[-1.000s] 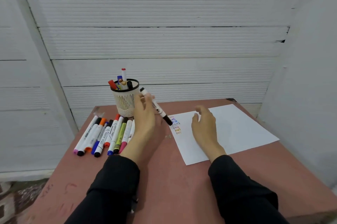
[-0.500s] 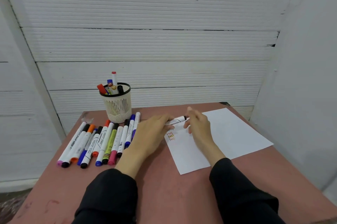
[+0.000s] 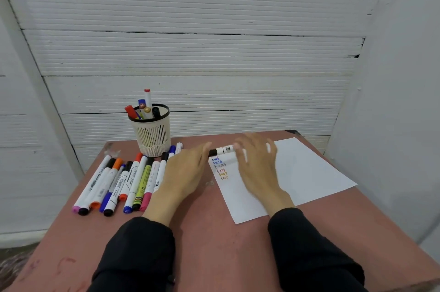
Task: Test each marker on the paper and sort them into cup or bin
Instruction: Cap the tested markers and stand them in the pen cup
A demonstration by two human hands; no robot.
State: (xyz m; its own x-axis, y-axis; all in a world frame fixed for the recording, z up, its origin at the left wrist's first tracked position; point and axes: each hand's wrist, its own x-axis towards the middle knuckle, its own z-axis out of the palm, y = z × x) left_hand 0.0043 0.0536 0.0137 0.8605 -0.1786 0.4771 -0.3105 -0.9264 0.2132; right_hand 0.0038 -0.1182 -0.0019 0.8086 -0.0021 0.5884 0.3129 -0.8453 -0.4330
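A white marker with a black end [image 3: 222,150] lies level above the top left corner of the white paper [image 3: 307,172], held between both hands. My left hand [image 3: 188,172] grips its black end, and my right hand [image 3: 257,168], blurred, grips the white body. The paper bears several small coloured "test" words [image 3: 220,168] just under the marker. A row of several capped markers [image 3: 123,182] lies on the table to the left of my left hand. Behind that row stands the cream mesh cup [image 3: 153,133] with several markers in it. No bin is in view.
The reddish table [image 3: 214,239] stands against a white panelled wall, with a white side wall close on the right. The table's left edge drops to a floor with a patterned rug [image 3: 12,265].
My left hand brought the marker down from beside the cup to the paper's top left corner. My right hand came up and took hold of its other end.
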